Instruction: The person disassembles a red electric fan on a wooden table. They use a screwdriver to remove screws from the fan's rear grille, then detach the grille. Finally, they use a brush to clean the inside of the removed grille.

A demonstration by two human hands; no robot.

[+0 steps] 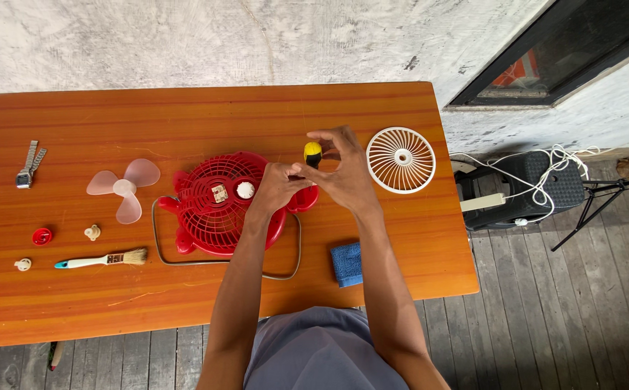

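Observation:
A red fan body with its rear grille [217,206] lies flat on the orange wooden table [184,115], resting on a grey wire stand. My right hand [343,177] grips a screwdriver with a yellow and black handle [313,152], held upright over the grille's right edge. My left hand [278,186] pinches at the shaft just below the handle, fingertips touching the right hand. The tip of the tool is hidden behind my fingers.
A white front grille [401,159] lies at the right. To the left are a pale pink fan blade [123,188], a wristwatch [29,165], a red cap [42,236], two small cream knobs, and a paintbrush [101,259]. A blue cloth [347,263] sits near the front edge.

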